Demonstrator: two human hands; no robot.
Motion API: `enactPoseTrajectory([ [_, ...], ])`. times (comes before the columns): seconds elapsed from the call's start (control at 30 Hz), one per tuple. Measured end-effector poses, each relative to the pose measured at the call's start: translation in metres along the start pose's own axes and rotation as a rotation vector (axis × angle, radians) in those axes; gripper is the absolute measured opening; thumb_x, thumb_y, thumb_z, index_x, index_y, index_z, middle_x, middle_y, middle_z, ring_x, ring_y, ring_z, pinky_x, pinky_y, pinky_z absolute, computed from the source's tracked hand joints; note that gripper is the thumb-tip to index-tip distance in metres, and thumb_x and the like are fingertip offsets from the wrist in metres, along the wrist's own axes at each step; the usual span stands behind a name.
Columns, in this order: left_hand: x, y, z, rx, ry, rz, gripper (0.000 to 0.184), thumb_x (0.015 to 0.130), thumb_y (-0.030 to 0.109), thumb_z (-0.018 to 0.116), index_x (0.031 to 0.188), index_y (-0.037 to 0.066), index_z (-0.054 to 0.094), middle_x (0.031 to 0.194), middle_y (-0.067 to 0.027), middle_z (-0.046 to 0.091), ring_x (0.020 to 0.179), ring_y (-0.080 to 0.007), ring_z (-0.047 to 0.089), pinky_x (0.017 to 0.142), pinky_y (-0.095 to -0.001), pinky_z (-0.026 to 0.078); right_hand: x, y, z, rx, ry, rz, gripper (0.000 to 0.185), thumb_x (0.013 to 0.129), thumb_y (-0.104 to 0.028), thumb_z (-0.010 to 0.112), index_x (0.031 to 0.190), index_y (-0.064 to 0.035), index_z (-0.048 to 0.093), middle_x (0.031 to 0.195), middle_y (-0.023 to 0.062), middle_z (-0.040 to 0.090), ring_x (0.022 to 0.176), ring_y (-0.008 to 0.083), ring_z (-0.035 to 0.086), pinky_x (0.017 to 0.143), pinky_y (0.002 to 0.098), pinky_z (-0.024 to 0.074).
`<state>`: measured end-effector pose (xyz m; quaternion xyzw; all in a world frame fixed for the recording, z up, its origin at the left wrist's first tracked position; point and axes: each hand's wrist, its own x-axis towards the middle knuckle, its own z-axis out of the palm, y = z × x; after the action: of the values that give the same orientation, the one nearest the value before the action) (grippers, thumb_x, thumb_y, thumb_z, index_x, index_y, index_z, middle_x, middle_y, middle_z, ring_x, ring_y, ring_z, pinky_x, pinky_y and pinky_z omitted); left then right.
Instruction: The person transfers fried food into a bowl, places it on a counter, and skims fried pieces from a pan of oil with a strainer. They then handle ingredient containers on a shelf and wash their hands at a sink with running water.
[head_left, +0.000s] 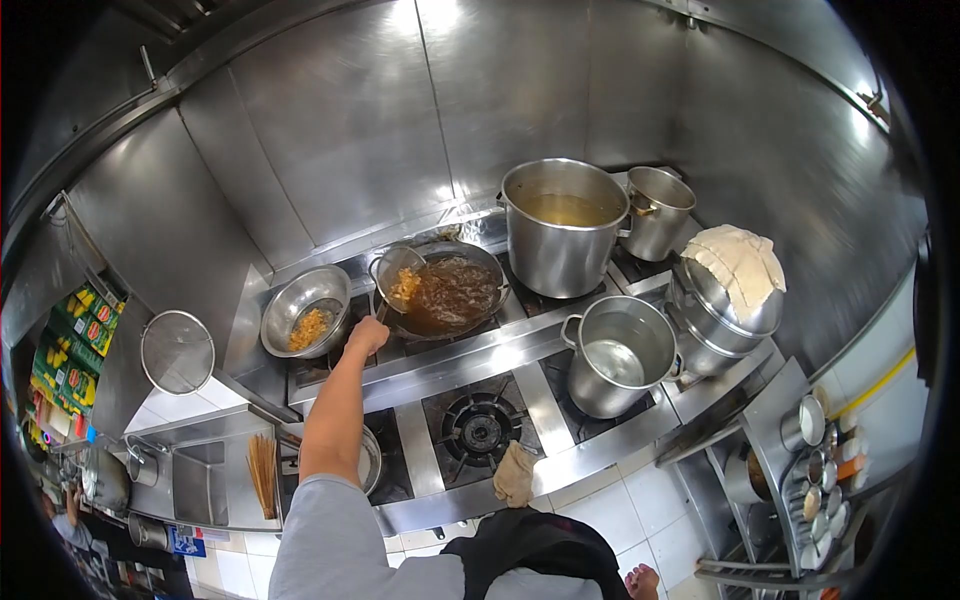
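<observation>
My left hand [370, 335] is closed around the handle of a mesh skimmer [405, 277], its arm stretched forward over the stove. Golden fried pieces lie in the skimmer, which is over the left side of a wok [455, 290] of bubbling brown oil. To the left of the wok, a metal bowl [335, 282] holds more golden pieces on a strainer. Low in the view, beside my body, my right hand [642, 580] has its fingers curled; whether it holds anything cannot be made out.
A tall stockpot [560, 245] with yellowish liquid, a smaller pot [660, 215], a pot of clear liquid [622, 355] and a cloth-topped steamer [725, 300] stand at right. A folded cloth [515, 474] lies on the front edge. A large sieve [178, 352] hangs at left.
</observation>
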<state>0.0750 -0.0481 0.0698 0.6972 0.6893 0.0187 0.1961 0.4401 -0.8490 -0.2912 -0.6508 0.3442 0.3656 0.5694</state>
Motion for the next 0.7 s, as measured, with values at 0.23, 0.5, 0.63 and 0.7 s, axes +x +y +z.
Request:
enactPoseTrajectory([
  [0.23, 0.031, -0.014, 0.046, -0.494, -0.294, -0.062, 0.021, 0.087, 0.017, 0.054, 0.076, 0.001, 0.061, 0.061, -0.0106, 0.059, 0.048, -0.0229, 0.054, 0.039, -0.0371, 0.036, -0.017, -0.004, 0.008, 0.025, 0.019, 0.010, 0.013, 0.095, -0.013, 0.043, 0.097, -0.0134, 0.055, 0.075, 0.0033, 0.055, 0.059, 0.0181, 0.051, 0.056, 0.0320, 0.0491],
  [0.5, -0.011, 0.009, 0.038, -0.633, -0.499, -0.099, 0.013, 0.093, 0.021, 0.052, 0.084, 0.012, 0.052, 0.057, 0.0009, 0.044, 0.043, -0.0115, 0.036, 0.041, -0.0299, 0.026, -0.022, 0.001, 0.010, -0.044, 0.114, 0.038, 0.019, 0.095, -0.013, 0.044, 0.084, -0.0157, 0.059, 0.066, 0.0018, 0.053, 0.054, 0.0177, 0.050, 0.050, 0.0330, 0.0442],
  [0.63, -0.020, 0.008, 0.039, -0.759, -0.606, -0.120, 0.008, 0.097, 0.021, 0.049, 0.098, 0.014, 0.052, 0.057, 0.0044, 0.040, 0.044, -0.0079, 0.033, 0.041, -0.0259, 0.026, 0.001, 0.001, -0.003, -0.028, -0.076, 0.065, 0.013, 0.095, -0.014, 0.042, 0.099, -0.0132, 0.054, 0.079, 0.0045, 0.056, 0.063, 0.0188, 0.053, 0.055, 0.0336, 0.0482],
  [0.7, -0.029, 0.009, 0.038, -0.815, -0.625, -0.132, 0.008, 0.097, 0.020, 0.048, 0.100, 0.014, 0.052, 0.057, 0.0048, 0.039, 0.044, -0.0070, 0.032, 0.040, -0.0246, 0.025, 0.000, -0.003, 0.004, -0.015, -0.060, 0.069, 0.013, 0.095, -0.016, 0.041, 0.098, -0.0139, 0.054, 0.078, 0.0038, 0.056, 0.063, 0.0186, 0.053, 0.057, 0.0338, 0.0486],
])
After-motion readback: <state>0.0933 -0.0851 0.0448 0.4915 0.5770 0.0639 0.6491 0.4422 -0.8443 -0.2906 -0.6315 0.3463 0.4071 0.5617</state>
